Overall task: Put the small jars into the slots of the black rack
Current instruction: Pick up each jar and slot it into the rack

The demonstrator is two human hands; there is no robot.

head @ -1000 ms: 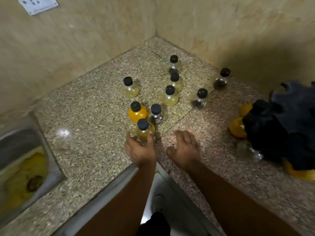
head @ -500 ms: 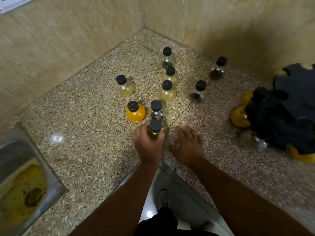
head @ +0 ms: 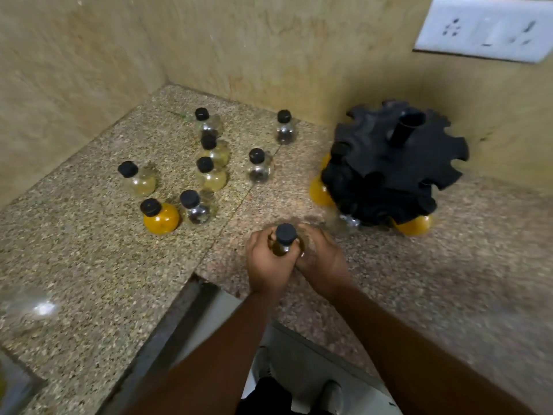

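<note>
Small jar (head: pixel 279 249) with a black cap and amber contents stands upright between both hands, close to the near edge of the granite counter (head: pixel 89 265), left of the black rack (head: pixel 389 169) and nearer than it. The left hand (head: pixel 266 266) curls its fingers round the jar's left side; the right hand (head: pixel 321 259) wraps it from the right, fingers bent against the glass. Whether its base touches the counter is hidden by the hands. Eight loose jars (head: pixel 209 178) stand clustered at the far left, among them one orange jar (head: pixel 161 218). The rack stands far right beside the wall, with filled orange jars (head: pixel 319 191) in its lower slots. A white socket plate (head: pixel 484 28) sits on the wall above it.
</note>
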